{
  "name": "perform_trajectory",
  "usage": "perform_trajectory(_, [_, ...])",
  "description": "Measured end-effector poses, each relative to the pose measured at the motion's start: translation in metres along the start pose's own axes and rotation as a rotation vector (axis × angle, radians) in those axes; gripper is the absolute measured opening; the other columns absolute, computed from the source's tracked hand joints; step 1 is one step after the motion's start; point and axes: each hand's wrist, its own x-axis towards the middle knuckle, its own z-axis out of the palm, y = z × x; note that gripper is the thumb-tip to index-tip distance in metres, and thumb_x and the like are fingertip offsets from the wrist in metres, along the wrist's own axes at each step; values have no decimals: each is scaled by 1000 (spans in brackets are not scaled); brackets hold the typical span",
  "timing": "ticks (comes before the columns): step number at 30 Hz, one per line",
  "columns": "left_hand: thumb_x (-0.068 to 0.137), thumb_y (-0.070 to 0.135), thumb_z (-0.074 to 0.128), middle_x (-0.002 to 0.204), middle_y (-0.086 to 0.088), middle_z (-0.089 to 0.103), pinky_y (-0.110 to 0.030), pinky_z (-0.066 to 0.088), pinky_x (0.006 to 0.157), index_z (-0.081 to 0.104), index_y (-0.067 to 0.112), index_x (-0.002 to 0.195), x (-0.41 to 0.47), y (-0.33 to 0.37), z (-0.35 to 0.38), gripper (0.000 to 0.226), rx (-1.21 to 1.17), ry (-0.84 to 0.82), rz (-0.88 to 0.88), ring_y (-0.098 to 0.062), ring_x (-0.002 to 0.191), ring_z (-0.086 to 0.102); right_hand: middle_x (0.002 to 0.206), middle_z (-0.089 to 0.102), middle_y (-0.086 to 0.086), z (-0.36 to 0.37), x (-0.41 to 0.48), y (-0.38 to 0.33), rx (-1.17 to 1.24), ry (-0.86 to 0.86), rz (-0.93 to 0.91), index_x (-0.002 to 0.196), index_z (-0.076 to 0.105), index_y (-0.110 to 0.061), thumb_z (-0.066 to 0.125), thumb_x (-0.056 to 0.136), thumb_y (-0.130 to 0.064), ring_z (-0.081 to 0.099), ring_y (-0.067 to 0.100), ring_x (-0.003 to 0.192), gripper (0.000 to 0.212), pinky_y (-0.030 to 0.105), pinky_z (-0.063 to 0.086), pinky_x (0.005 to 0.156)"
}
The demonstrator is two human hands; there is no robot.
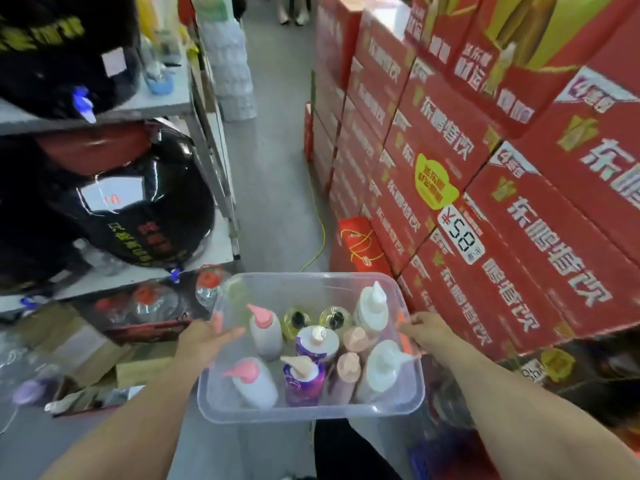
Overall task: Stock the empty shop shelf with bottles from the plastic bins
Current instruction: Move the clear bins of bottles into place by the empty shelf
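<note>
Left hand (204,339) was clamped on the left rim of the bin (311,415), fingers curled over the edge. Right hand (427,329) gripped the opposite rim in the same way. Both arms were extended, with the bin carried between them above the grey floor (277,188) of a narrow aisle.

Bin was clear plastic and held bottles standing upright, close together. Noted: two grey bottles with pink pumps (265,330), two purple bottles with cream pumps (304,379), two white bottles (372,310) along the right side, two peach-capped ones (348,363) near the middle, and two yellow bottles with black caps (296,320) at the far side. The bin's far left corner was bare.

Left of the aisle stood a metal shelf (207,161) carrying black bags (138,209), with red-capped jugs (149,303) in a case below. Right of the aisle was a wall of stacked red cartons (519,202) bearing a price tag reading 58 (460,239). A yellow cable (320,237) lay on the floor beside the cartons.
</note>
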Motion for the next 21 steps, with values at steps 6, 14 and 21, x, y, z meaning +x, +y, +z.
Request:
perform_trajectory(6, [70, 53, 84, 50, -4, 56, -29, 38, 51, 56, 10, 51, 50, 50, -4, 55, 11, 93, -89, -19, 55, 57, 74, 67, 15, -21, 103, -90, -172, -52, -105, 69, 61, -11, 74, 86, -25, 69, 33, 75, 26, 48, 59, 80])
perform_trajectory(14, [76, 37, 84, 49, -3, 47, -32, 32, 52, 48, 12, 51, 122, 145, -14, 50, -26, 124, -38, -23, 56, 49, 59, 62, 11, -57, 198, -188, -188, -34, -188, 70, 62, -9, 81, 82, -25, 61, 26, 58, 28, 42, 55, 65])
perform_trajectory(21, [76, 40, 84, 58, -2, 54, -23, 32, 47, 56, 13, 61, 225, 228, -30, 42, -51, 94, -21, -18, 60, 53, 47, 56, 2, -68, 264, -264, -158, 33, -141, 65, 58, -8, 77, 87, -23, 52, 15, 40, 32, 21, 41, 42])
